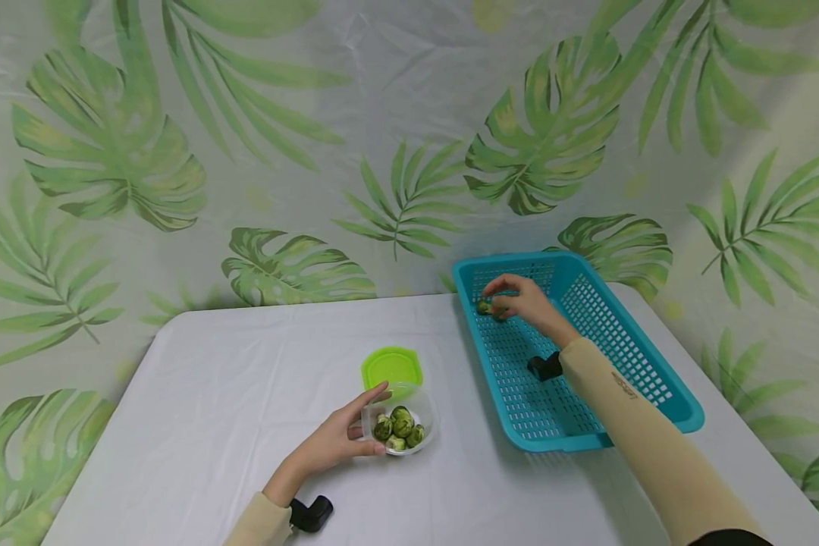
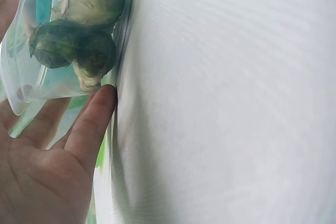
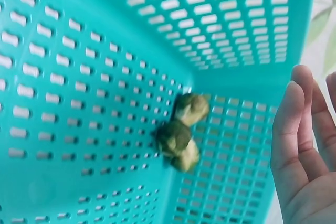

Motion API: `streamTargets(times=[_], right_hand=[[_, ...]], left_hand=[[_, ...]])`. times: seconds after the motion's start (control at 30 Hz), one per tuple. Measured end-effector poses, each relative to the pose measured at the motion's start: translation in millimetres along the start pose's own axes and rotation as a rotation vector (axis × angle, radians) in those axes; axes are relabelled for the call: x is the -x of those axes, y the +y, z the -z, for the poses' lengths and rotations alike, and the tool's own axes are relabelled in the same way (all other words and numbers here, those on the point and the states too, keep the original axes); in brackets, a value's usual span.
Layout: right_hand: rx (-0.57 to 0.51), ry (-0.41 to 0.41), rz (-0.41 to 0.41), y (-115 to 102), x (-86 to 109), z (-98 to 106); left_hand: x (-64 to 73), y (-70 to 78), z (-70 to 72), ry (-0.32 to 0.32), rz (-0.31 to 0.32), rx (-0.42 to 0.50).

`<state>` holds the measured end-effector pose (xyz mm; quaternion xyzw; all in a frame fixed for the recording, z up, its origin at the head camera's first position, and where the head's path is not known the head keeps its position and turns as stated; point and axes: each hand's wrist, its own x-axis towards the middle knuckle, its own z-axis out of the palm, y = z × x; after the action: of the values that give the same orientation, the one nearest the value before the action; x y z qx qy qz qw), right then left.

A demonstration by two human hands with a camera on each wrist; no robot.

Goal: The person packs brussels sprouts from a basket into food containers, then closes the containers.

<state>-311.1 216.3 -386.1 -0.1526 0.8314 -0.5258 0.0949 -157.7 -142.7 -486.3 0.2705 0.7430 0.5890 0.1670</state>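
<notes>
Tub held by its sides, basket reached from above

Head view: on the white-covered bench (image 1: 246, 394), the left hand (image 1: 341, 436) grips a clear tub (image 1: 428, 413) between thumb and fingers, parted about as wide as its wall. That side hold probably steadies the light tub while leaving its mouth free. Brussels sprouts (image 1: 401, 422), at least four, sit inside. A green lid (image 1: 390, 364) lies flat just beyond, out of the mouth's way. The right hand (image 1: 525, 303) bends loosely over sprouts in the blue basket (image 1: 553, 444), at its far left corner.

Left wrist view: the fingertips press low on the tub, near the cloth, likely guarding against tipping; whether its base touches the cloth I cannot tell.

Right wrist view: three sprouts (image 3: 176, 137) cluster where the basket's floor meets its walls, which seem to keep them from rolling. The right hand, partly cropped, has its fingers slightly bent and nothing visible in its grasp.
</notes>
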Motion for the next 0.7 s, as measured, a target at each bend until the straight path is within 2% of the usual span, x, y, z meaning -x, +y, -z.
streamTargets(times=[0.27,0.7], right_hand=[[0.063,0.016,-0.027,9.6,-7.7,9.0],[0.088,-0.002,-0.226,31.4,-19.4,9.1]], left_hand=[[-0.1,0.2,0.5,-0.005,0.009,0.018],[0.0,1.4,1.2,-0.009,0.014,0.011]])
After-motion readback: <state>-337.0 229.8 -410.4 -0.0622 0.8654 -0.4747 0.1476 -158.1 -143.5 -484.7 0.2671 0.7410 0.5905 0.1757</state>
